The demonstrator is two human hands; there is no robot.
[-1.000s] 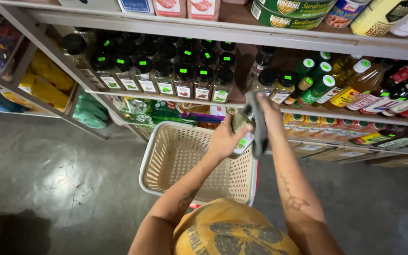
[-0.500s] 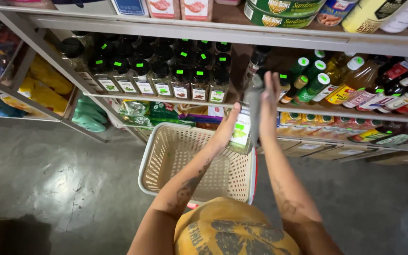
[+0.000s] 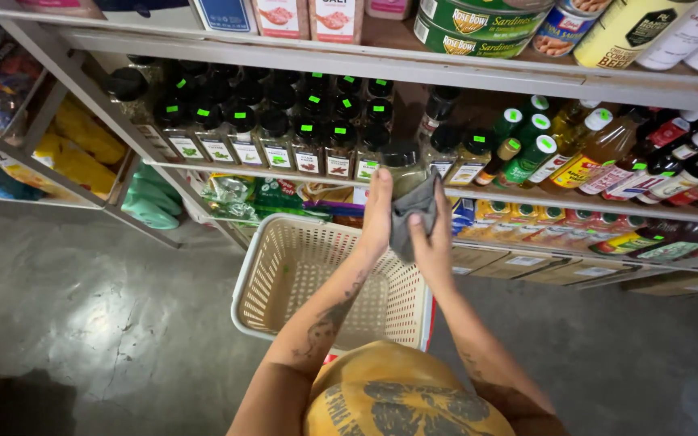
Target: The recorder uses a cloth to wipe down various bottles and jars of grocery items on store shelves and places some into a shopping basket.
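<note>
Two hands up at the middle shelf (image 3: 527,196): the left hand (image 3: 377,211) lies flat and open against one clear spice jar with a dark lid (image 3: 403,165), while the right hand (image 3: 432,242) presses one grey cloth (image 3: 410,216) onto its front, fingers wrapped over the rag. The jar stands upright at the shelf's front edge, just right of roughly a dozen dark-capped jars with green stickers (image 3: 284,129). One cream plastic basket (image 3: 309,282) sits below.
</note>
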